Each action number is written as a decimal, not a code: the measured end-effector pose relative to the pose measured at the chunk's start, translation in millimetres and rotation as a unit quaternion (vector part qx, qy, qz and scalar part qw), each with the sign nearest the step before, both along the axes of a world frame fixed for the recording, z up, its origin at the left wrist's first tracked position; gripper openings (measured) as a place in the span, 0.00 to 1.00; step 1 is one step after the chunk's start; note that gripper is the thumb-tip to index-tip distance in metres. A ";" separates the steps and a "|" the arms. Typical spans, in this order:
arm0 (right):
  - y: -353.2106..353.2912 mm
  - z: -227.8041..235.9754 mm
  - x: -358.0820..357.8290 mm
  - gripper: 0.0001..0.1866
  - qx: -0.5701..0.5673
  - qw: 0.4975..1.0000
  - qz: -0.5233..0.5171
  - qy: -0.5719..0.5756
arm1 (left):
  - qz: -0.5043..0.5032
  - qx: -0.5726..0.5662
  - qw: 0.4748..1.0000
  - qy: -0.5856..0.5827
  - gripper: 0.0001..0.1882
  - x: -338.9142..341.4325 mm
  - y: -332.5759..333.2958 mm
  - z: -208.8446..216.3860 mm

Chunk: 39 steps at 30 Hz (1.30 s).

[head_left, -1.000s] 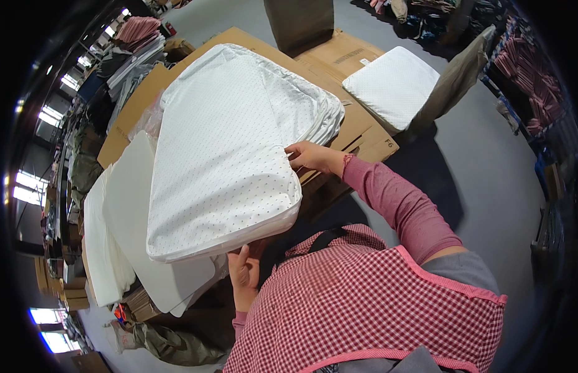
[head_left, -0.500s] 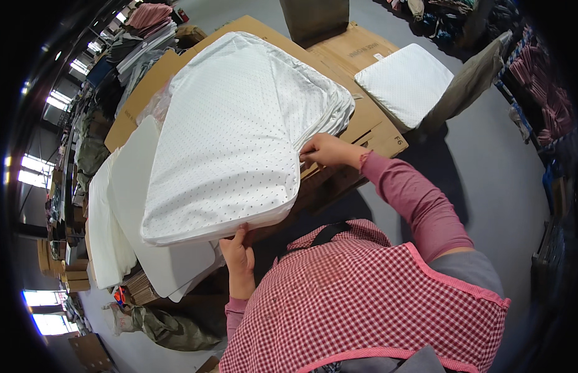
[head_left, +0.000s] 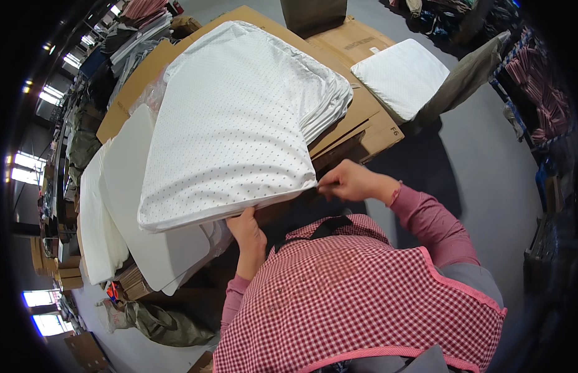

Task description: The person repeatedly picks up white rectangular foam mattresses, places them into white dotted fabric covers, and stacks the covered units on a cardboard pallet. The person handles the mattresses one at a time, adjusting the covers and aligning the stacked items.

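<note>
Since a second ago the right hand (head_left: 346, 181) has slid along the near edge of the white dotted cushion (head_left: 230, 124) toward its near right corner, where finger and thumb are now pressed together on something small at the seam, perhaps a zip pull, though it is too small to tell. Meanwhile the left hand (head_left: 247, 229) has crept up under the same edge; it now props the cushion from below, fingers curled against the underside, and whether they truly clamp the fabric cannot be seen. That shift reads as the closing of the cover nearing the end of that edge. Lying tilted, the cushion has its far side on a stack of similar white covers (head_left: 326, 93) and its near edge lifted off the pile by the hands. Beneath and to the left are bare white foam slabs (head_left: 124, 205), fanned out one over another. All this rests on flattened cardboard boxes (head_left: 363, 121). Farther right, well apart, another dotted cushion (head_left: 401, 74) sits on its own, and folded textiles (head_left: 133, 31) crowd the far left.
</note>
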State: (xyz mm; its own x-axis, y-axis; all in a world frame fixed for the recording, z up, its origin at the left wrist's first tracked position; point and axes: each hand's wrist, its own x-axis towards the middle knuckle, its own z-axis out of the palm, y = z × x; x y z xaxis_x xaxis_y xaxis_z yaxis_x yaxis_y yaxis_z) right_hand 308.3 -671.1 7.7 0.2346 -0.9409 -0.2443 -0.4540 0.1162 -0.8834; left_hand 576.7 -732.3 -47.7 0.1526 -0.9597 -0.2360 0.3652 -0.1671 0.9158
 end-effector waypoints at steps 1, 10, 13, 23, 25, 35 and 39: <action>4.2 1.5 17.4 0.08 -0.088 0.995 0.034 -0.031 | -0.001 0.002 1.000 -0.011 0.24 -7.3 0.6 0.2; -14.6 37.9 92.7 0.20 -0.585 0.723 0.016 0.369 | -0.106 -0.027 0.991 0.082 0.11 11.6 13.0 45.0; -39.5 39.3 87.4 0.17 -0.548 0.773 0.050 0.314 | -0.039 -0.087 0.995 0.016 0.10 20.9 27.0 50.2; -46.9 34.9 130.3 0.11 -0.575 0.760 0.093 0.289 | 0.019 -0.302 0.876 -0.376 0.08 51.2 27.0 57.6; -47.4 38.3 130.3 0.11 -0.577 0.752 0.102 0.302 | 0.023 -0.364 0.813 -0.453 0.08 59.0 26.1 64.0; -23.2 56.3 53.1 0.07 -0.540 0.755 0.094 0.359 | 0.171 -0.328 0.680 -0.633 0.06 200.7 5.8 63.8; -11.8 51.5 23.8 0.06 -0.539 0.741 0.094 0.388 | 0.170 -0.313 0.723 -0.591 0.07 238.8 -17.6 46.5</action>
